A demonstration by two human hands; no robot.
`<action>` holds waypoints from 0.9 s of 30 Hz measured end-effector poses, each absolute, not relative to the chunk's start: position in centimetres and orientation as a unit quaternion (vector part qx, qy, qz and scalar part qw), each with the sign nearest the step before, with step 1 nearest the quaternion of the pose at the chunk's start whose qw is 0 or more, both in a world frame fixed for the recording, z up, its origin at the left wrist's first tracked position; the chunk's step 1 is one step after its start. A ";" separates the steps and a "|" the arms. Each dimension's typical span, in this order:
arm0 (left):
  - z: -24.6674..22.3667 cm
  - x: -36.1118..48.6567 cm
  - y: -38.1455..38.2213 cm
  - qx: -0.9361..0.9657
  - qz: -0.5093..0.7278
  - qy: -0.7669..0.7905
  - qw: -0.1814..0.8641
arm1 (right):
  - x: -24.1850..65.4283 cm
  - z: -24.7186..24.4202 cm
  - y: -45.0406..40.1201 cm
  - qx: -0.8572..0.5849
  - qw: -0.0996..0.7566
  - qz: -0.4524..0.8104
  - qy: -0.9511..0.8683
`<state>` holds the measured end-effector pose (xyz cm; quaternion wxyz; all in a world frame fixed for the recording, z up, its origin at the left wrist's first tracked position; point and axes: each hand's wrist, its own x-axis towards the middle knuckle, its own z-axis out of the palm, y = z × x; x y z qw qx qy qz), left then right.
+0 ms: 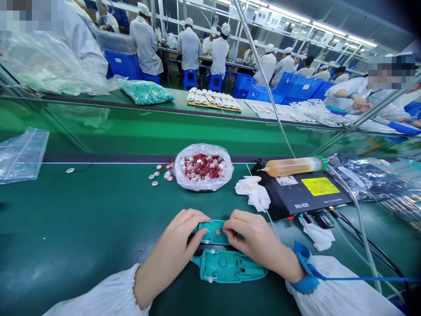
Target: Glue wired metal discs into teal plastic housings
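Note:
Two teal plastic shell halves lie on the green bench in front of me. The farther shell [213,231] has a small round metal disc [218,231] inside it. My left hand [179,239] grips that shell's left end between thumb and fingers. At its right part, my right hand [251,235] is closed, pinching a thin dark red wire [235,237] beside the disc. Nearer to me, the other shell [226,266] lies with its inside up, touched by neither hand's fingertips. A blue strap [305,267] circles my right wrist.
Beyond the shells stands a plastic-lined bowl [180,173] of red-wired discs, some loose at its left. A black RH-928 box [296,199] carries an amber syringe [289,166]; tissues [255,193], cables and a tube lie nearby. A clear bag [23,153] is left.

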<state>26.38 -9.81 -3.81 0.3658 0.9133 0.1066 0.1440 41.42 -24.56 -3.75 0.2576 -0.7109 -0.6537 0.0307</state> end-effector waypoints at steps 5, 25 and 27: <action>-3.7 26.4 -9.8 0.913 0.138 0.110 0.367 | 41.7 -3.1 -24.9 -0.711 0.262 0.093 -0.646; -3.8 26.3 -9.9 0.909 0.113 0.120 0.382 | 41.5 -2.2 -25.2 -0.705 0.206 0.068 -0.675; -3.8 26.3 -9.9 0.910 0.115 0.121 0.379 | 41.5 -2.1 -25.2 -0.703 0.200 0.061 -0.679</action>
